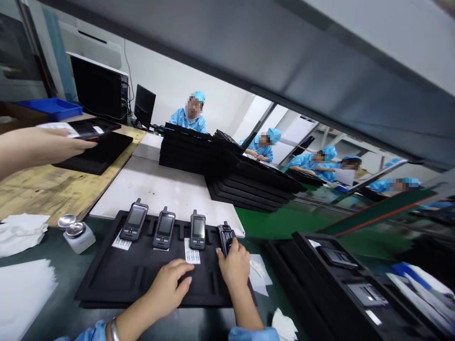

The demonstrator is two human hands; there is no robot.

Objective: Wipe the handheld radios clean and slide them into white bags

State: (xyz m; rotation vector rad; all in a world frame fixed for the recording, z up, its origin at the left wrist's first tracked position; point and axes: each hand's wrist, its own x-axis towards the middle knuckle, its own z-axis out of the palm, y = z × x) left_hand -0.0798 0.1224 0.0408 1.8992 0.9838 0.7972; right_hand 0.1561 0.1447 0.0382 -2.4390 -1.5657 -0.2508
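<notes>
A black foam tray (117, 284) lies on the bench in front of me. Three handheld radios with screens up, the left one (134, 220), the second (165, 229) and the third (197, 230), rest along its far side, with white printed labels (192, 251) by them. My right hand (234, 265) has its fingers around a fourth radio (225, 235) at the tray's right end, which shows its back. Hovering low over the tray's near part, my left hand (168, 286) is empty, its thumb and fingers apart.
At left, another person's hand (46, 147) holds a dark device with white paper. A white dispenser bottle (78, 236) stands near stacked white sheets (26, 296). Black trays (245, 175) are piled behind; trays with more radios (336, 256) lie right. An overhead shelf (284, 61) crosses above.
</notes>
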